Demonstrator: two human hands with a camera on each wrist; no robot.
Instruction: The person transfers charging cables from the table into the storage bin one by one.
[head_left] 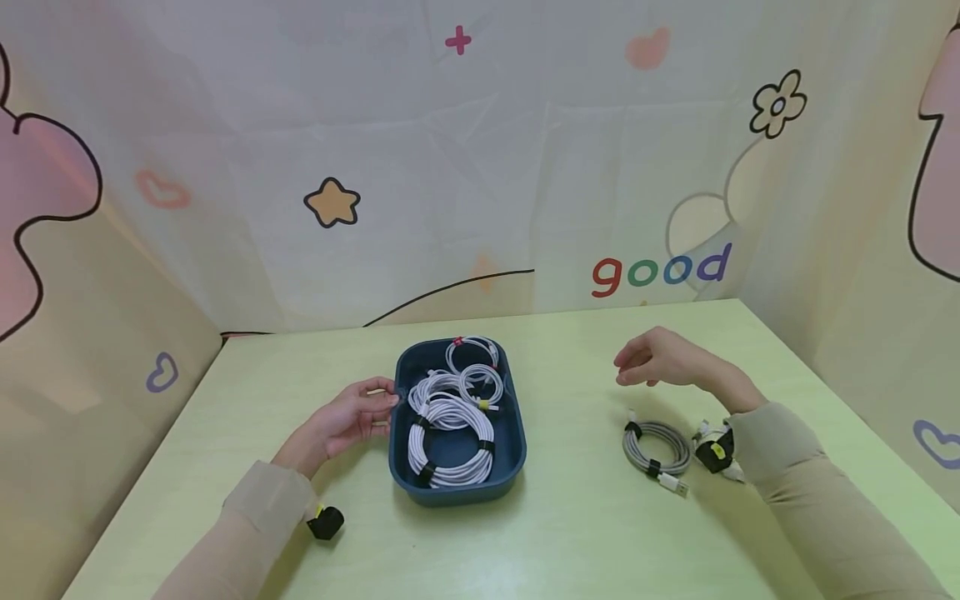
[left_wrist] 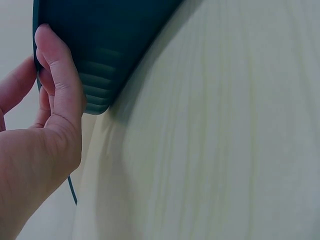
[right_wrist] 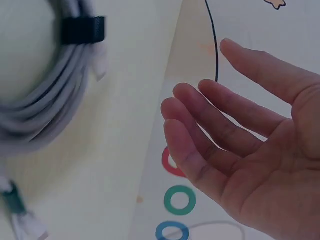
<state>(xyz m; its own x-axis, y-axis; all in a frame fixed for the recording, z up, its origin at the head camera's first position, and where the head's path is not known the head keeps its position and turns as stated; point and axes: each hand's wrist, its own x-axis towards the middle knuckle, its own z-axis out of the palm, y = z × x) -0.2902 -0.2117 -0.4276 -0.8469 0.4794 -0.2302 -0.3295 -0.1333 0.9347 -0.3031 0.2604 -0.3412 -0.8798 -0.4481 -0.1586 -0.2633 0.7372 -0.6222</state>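
Observation:
My left hand (head_left: 352, 421) is at the left side of a dark blue plastic bin (head_left: 457, 497), its thumb and fingers gripping the rim. In the left wrist view, fingers (left_wrist: 62, 85) lie along the bin's outer wall, close to the edge. Several coiled white cables (head_left: 450, 475) fill much of the bin, bound with black, red and yellow ties. To the right, my right hand (head_left: 663, 358) hovers over the table with loosely bent fingers and holds nothing. Just below it lies a grey coiled cable (head_left: 636, 458) with black ties and a USB plug.
Another white cable bundle (head_left: 733, 473) lies beside the grey coil, partly hidden by the right sleeve and its black wrist camera (head_left: 714, 450). The pale table (head_left: 570, 533) runs back to a patterned cloth backdrop (head_left: 450, 167), with cloth at both sides.

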